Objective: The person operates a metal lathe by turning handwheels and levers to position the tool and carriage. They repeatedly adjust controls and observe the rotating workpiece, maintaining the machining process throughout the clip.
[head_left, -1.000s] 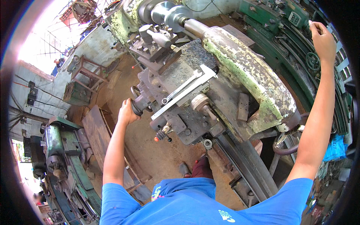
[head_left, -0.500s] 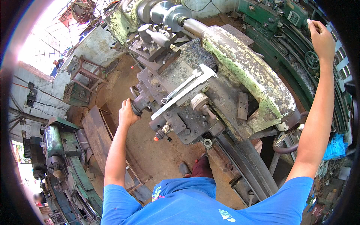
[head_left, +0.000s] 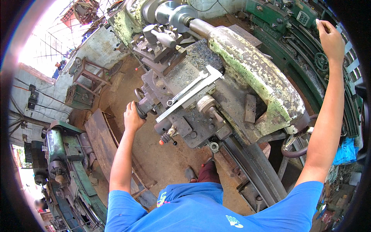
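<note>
My left hand [head_left: 132, 116] is clamped on the lathe's [head_left: 234, 101] dark wheel [head_left: 140, 111].
From my post, the wheel looks rigid and heavy (perhaps slick with oil), best held by its rim. Past it, a caliper [head_left: 189, 97] and wrench [head_left: 187, 90] lie side by side. Farther off, my right hand [head_left: 331, 40] is raised, fingertips gathered; whether they pinch anything, I cannot tell. Green machinery [head_left: 266, 20] stands behind.
</note>
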### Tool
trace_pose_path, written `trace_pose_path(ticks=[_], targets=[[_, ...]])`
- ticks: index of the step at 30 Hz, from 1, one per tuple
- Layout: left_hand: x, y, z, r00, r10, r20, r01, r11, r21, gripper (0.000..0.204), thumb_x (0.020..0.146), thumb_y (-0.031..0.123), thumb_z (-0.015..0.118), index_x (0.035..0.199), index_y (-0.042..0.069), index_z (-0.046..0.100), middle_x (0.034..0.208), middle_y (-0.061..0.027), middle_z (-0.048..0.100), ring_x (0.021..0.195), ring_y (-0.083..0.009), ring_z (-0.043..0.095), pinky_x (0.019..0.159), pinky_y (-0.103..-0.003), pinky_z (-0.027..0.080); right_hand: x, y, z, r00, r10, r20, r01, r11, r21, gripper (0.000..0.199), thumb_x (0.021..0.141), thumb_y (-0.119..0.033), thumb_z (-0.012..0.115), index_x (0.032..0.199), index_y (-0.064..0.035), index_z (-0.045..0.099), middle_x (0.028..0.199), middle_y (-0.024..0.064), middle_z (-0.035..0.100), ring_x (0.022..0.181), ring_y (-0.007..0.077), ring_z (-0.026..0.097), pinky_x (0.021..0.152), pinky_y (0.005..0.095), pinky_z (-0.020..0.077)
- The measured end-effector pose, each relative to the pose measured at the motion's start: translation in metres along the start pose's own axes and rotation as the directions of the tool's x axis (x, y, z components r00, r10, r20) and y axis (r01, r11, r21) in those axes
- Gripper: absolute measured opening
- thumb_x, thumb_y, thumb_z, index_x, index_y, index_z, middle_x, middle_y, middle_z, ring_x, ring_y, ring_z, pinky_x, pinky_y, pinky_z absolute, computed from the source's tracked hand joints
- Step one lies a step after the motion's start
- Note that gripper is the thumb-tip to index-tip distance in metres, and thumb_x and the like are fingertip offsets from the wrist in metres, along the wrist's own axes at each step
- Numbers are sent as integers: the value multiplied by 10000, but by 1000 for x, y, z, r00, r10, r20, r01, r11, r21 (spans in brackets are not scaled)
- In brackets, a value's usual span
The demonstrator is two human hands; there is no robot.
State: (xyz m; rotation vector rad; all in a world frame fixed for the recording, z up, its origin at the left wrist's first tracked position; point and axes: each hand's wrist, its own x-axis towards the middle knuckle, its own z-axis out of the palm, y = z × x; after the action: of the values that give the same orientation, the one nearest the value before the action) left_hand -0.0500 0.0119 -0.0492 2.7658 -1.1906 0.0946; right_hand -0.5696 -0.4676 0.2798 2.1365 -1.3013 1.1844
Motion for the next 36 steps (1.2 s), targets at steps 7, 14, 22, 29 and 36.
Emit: trace_pose_path(ticks=[7,14,22,29,36], targets=[[-6,1,5,996,42,-78,-41,999,7,1027,599,172,906,1481,-8,410,1464,-240,495,1306,-422,551,1080,-488,468,2,2,2,1000,2,9,-2,1000,9,387,996,-498,586,1121,-182,772,1023,65,786,945,309,745,849,390,570],[-9,-3,16,982,88,-165,-87,996,12,1015,623,168,896,1489,-1,395,1471,-227,481,1328,-413,526,1088,-483,452,3,7,4,999,-53,7,53,998,-45,392,997,-507,581,1111,-186,775,1012,55,789,936,290,751,839,381,575],[-10,-5,24,972,100,-211,-97,995,28,989,660,158,878,1500,0,380,1489,-225,462,1348,-412,505,1109,-483,430,2,5,4,999,-46,-7,46,998,-34,385,997,-505,582,1118,-194,775,1022,54,790,948,295,751,847,384,576],[-13,-8,28,979,108,-171,-107,994,16,992,677,152,868,1514,-2,358,1507,-244,440,1357,-448,485,1124,-496,427,4,6,7,999,-42,27,41,999,16,387,993,-506,589,1130,-189,764,1026,89,780,968,338,738,847,396,564],[-7,-4,-76,925,356,136,-372,920,122,631,801,114,728,1395,59,525,1297,-190,636,1195,-370,640,984,-459,535,21,45,44,993,-74,92,76,997,-14,398,1030,-495,566,1200,-184,748,1067,128,766,1003,360,726,858,423,556]])
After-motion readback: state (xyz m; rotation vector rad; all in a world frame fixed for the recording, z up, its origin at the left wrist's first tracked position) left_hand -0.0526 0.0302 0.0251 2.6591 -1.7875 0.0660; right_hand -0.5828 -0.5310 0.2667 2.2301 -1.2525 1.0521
